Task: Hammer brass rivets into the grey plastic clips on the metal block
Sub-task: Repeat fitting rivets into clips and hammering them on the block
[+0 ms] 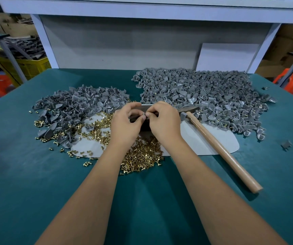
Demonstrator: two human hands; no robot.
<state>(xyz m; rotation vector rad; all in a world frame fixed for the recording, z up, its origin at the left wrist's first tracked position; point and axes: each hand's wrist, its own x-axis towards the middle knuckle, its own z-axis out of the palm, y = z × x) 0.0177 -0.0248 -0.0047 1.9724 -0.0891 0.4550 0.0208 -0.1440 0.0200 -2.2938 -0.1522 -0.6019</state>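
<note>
Over the metal block (143, 127) at mid-bench, I have both hands pinching one small grey clip (144, 115). It looks light and stiff, easy to flick away, so I judge it best held by its edges. My left hand (124, 122) and right hand (163, 121) have fingers curled tight together on it. Brass rivets (140, 156) lie just below; the hammer (219, 147) rests untouched on my right.

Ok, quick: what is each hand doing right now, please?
Left hand: fingers curled, pinching a small grey clip over the metal block.
Right hand: pinching the same clip.
Hammer: lying on the table, not held.
</note>
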